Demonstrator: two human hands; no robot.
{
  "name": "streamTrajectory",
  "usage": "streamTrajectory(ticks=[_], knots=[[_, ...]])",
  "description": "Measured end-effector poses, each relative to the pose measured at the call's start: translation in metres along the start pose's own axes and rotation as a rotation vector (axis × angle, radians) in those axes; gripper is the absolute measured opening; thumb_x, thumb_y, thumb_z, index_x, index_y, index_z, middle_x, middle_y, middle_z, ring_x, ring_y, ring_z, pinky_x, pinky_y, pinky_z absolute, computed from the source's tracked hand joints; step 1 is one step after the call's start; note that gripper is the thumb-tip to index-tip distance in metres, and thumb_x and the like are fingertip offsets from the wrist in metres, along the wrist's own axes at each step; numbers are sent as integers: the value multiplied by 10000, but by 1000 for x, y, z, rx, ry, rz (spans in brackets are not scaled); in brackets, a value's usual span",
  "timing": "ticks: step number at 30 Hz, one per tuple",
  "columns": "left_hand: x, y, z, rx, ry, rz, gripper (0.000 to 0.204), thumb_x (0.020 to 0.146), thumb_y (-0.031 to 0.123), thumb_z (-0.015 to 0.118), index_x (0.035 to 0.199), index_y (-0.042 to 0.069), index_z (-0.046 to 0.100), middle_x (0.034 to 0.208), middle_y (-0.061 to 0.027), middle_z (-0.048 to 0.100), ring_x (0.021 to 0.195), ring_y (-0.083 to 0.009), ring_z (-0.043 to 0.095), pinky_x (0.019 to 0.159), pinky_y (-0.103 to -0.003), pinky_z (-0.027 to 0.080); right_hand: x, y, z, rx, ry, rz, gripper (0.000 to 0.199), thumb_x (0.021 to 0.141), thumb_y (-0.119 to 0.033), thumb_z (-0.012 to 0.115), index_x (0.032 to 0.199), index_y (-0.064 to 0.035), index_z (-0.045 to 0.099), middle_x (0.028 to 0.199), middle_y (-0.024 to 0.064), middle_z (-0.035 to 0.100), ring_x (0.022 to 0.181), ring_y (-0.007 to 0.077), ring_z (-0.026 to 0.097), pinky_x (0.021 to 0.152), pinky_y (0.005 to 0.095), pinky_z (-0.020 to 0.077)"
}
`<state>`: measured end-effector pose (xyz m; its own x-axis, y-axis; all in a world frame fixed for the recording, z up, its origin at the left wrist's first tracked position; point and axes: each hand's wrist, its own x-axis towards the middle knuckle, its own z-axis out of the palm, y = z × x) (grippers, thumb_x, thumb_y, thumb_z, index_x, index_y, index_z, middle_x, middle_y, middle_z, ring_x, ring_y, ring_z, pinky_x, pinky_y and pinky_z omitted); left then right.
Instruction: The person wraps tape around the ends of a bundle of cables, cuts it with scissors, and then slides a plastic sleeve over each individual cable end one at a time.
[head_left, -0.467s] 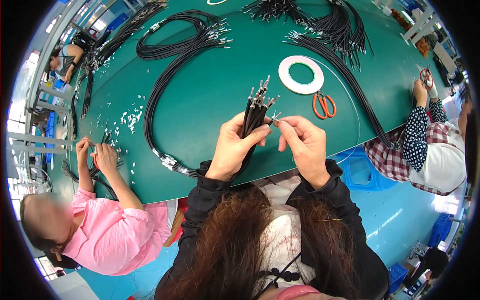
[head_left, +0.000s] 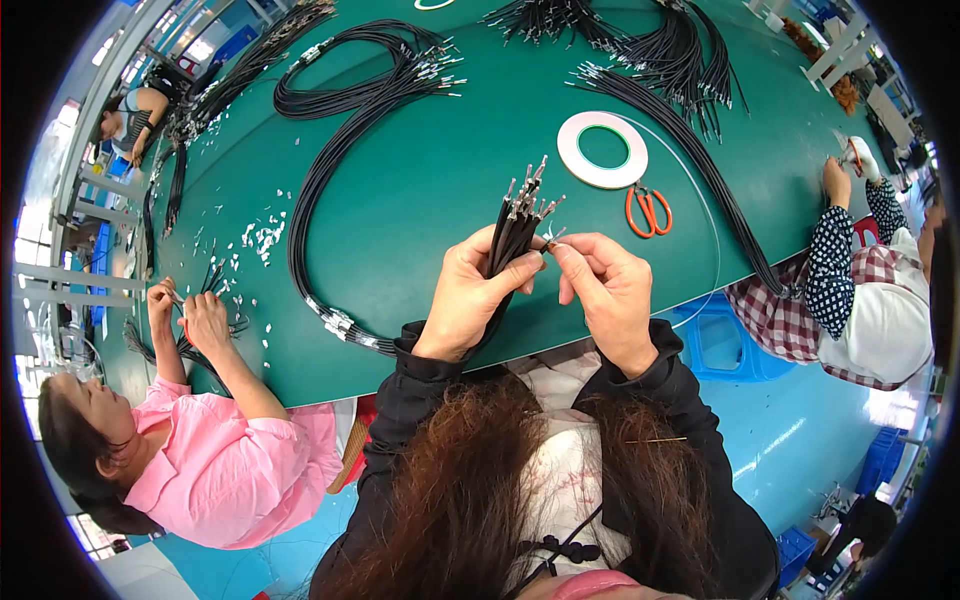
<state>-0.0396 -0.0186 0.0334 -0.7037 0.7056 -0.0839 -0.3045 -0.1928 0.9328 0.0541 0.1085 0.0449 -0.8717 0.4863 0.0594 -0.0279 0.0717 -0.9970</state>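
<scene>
My left hand (head_left: 470,288) is closed round a thick bundle of black cables (head_left: 516,232), whose stripped, silvery ends fan out above the fist. Just right of it, my right hand (head_left: 606,285) pinches the tip of one cable (head_left: 551,241) that stands out from the bundle, with thin bare wires showing at the fingertips. From under my left hand the bundle runs left and loops far across the table, bound with clear and white wrapping (head_left: 342,324). Beyond my right hand lie orange-handled scissors (head_left: 648,212) and a roll of white tape (head_left: 568,150).
More black cable bundles (head_left: 690,135) lie along the far side of the green table (head_left: 480,130). White scraps (head_left: 262,238) are scattered at left. A co-worker in pink (head_left: 225,470) works at the left edge, another in a checked apron (head_left: 790,310) at right, near a blue stool (head_left: 722,340).
The cable ends in my left hand have tilted slightly to the right. My right hand stays almost in place, still pinching. The co-worker in pink has lifted and turned their head.
</scene>
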Motion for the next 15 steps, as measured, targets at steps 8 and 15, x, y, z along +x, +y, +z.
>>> streamTrajectory(ticks=[8, 15], knots=[[1, 0, 0, 1, -5, -4, 186, 808, 13, 654, 985, -22, 610, 803, -47, 620, 650, -87, 544, 598, -212, 441, 1, -2, 1, -8, 19, -8, 135, 890, -72, 568, 919, 53, 610, 582, 3, 559, 512, 32, 475, 454, 181, 313], [1, 0, 1, 31, 2, -1, 184, 799, 9, 663, 975, -22, 618, 813, -35, 621, 660, -84, 551, 600, -214, 450, 1, -2, 3, 15, 28, 10, 134, 888, -70, 572, 920, 56, 605, 580, 2, 558, 504, 34, 474, 452, 180, 314]])
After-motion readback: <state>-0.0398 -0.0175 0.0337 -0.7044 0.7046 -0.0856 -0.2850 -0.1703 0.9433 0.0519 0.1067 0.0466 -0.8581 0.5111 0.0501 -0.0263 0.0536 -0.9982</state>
